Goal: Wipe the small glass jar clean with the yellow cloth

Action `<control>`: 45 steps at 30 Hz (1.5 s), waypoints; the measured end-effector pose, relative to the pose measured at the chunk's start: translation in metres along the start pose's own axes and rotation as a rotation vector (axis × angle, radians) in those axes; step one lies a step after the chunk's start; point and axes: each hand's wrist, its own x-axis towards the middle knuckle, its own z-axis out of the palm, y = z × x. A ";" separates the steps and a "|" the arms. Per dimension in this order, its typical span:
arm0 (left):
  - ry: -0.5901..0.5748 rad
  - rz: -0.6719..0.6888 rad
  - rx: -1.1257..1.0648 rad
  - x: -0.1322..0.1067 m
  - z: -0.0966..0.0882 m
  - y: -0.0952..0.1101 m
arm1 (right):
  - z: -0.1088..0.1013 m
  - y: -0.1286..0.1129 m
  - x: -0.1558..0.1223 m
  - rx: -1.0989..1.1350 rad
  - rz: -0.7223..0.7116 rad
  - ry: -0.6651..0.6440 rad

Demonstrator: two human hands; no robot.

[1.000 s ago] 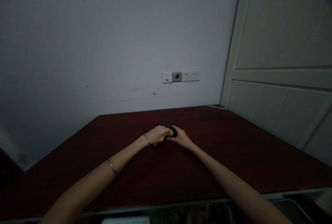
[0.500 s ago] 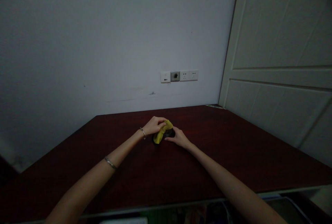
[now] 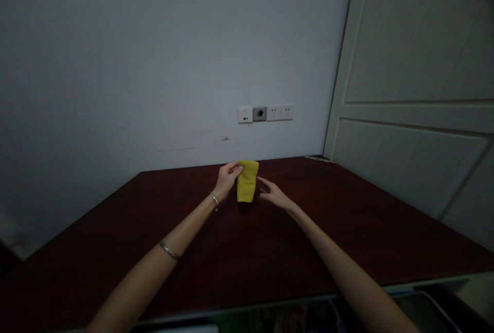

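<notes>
A yellow cloth [image 3: 247, 181] hangs upright above the middle of the table. My left hand [image 3: 227, 177] pinches its upper left corner between thumb and fingers. Just right of the cloth is my right hand [image 3: 275, 194], its fingers apart and the index fingertip close to the cloth's edge; whether it touches I cannot tell. A small dark object [image 3: 244, 203] shows below the cloth's lower edge, mostly hidden behind it. Its kind does not show.
The dark red tabletop [image 3: 185, 250] reaches back to a pale wall with a row of sockets [image 3: 266, 113]. A white panelled door or cabinet [image 3: 409, 132] borders the right side. Below the front edge, several dim items lie in an open space, partly cut off.
The cloth, folded against the dark object before, is now raised and hangs flat from my left hand. My right hand has moved slightly right, its fingers off the dark object.
</notes>
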 end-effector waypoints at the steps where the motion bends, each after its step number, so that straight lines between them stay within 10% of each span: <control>1: -0.005 0.003 -0.021 -0.002 0.002 0.001 | -0.001 -0.006 0.000 0.103 -0.002 0.030; 10: -0.151 0.016 0.002 -0.012 0.015 -0.010 | 0.023 -0.028 -0.008 0.325 0.010 0.366; 19: -0.070 -0.335 0.222 -0.019 -0.023 -0.056 | -0.020 -0.007 0.008 -0.047 0.018 0.606; 26: -0.242 -0.281 0.461 -0.027 -0.033 -0.080 | -0.014 -0.002 0.037 -0.613 -0.293 0.157; 31: -0.362 -0.237 0.376 -0.031 -0.032 -0.083 | 0.000 -0.011 0.055 -0.925 -0.228 -0.211; 45: -0.235 -0.206 0.323 -0.031 -0.023 -0.099 | 0.002 -0.008 0.072 -0.917 -0.083 -0.407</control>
